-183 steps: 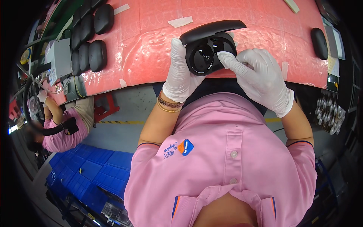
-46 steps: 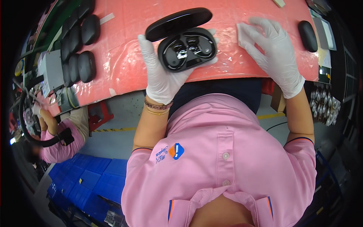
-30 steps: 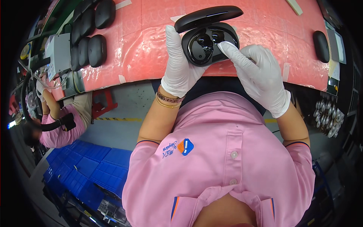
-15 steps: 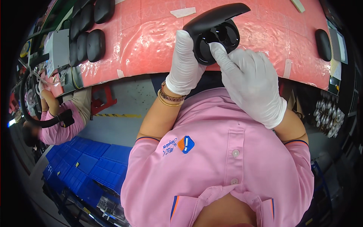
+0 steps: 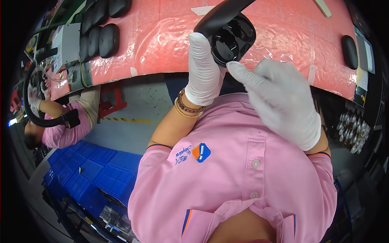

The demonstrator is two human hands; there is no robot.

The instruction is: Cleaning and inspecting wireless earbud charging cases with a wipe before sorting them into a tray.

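A glossy black earbud charging case (image 5: 245,37), its curved lid (image 5: 221,17) swung up, is held in my gloved left hand (image 5: 204,69) over the table's near edge. Two rounded hollows show inside; I see no earbuds in them. My left thumb lies along the side of the case, while the other left fingers are hidden behind it. Close to the lower rim of the case is my gloved right hand (image 5: 279,99), one digit stretched toward it and the remaining fingers curled and partly hidden. Nothing shows in the right hand. Whether its tip touches the rim is unclear.
Pink plastic sheeting covers the table (image 5: 162,46). Several closed black cases (image 5: 109,40) are grouped at left, and another case (image 5: 349,52) lies at right. A grey box (image 5: 67,44) stands at far left. Beyond it sits another person (image 5: 67,127). Blue bins (image 5: 97,166) are lower left.
My right hand has drawn back from inside the case to its lower rim, moving down and right. The case has shifted slightly toward the top of the view, and the surroundings have shifted a little.
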